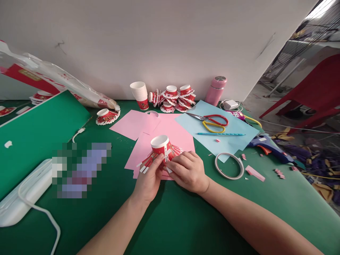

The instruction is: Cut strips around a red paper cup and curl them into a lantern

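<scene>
A red paper cup [159, 142], its side cut into strips that flare outward, is upside down between my hands above the pink paper [183, 124]. My left hand [150, 180] grips its left side, the thumb pressed on the red wall. On the right, my right hand [190, 171] has its fingers bent and closed on the strips at the cup's front right. Its fingertips partly hide those strips. Behind the pink sheets are several similar cut cups [171, 92], stacked, and a stack of uncut paper cups [139, 94]. Another cut cup [103, 115] lies farther left.
On blue paper [186, 122] lie scissors [214, 118] and a blue pencil [221, 134]. A tape roll [216, 166], pink scraps [255, 173] and a glue gun [273, 147] are to the right. A pink bottle [216, 91] stands by the wall. A white power strip [29, 191] lies left.
</scene>
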Tool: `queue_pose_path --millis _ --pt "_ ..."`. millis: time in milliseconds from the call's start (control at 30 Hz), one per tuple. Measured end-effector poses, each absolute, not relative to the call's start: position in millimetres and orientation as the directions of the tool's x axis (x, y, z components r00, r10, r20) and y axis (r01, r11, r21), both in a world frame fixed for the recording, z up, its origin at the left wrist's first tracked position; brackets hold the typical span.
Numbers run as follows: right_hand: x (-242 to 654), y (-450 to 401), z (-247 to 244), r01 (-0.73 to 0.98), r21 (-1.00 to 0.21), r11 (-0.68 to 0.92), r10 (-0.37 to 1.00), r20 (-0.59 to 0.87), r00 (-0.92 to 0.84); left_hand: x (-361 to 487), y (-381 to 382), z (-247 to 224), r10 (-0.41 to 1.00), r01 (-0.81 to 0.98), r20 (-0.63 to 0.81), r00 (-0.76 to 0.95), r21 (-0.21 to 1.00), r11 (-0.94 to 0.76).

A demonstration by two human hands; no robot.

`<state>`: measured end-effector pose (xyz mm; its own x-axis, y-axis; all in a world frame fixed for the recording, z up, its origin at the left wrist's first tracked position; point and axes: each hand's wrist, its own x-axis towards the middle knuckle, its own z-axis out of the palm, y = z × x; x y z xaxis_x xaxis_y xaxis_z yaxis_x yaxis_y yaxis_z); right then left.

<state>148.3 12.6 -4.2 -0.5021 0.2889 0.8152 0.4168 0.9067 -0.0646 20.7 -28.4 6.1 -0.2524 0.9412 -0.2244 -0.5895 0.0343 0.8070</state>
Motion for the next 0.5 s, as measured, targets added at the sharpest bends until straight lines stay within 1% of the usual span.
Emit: queue_pose_path --millis 100,167,300,500 --pt "148.9 13.3 -4.0 0.421 -0.064 0.905 0.290 0.817 -0.499 19.4 -28.4 6.9 0.937 -0.613 -0.266 -0.228 0.786 0.074" --pt "149.1 13.7 -3.9 0.428 -0.062 0.902 0.292 0.818 -0.496 19.0 -28.3 6.8 0.941 -0.617 -0.266 -0.207 0.782 0.086" --pt "149.5 14.1 -2.9 0.434 -0.063 0.899 0.293 0.822 -0.488 19.0 -28.4 5.2 0.957 -0.565 -0.205 -0.206 0.823 0.054" --pt "149.3 14.0 -3.3 0.433 -0.069 0.899 0.293 0.828 -0.478 19.6 -29.9 2.1 0.958 -0.488 -0.150 -0.245 0.873 0.012"
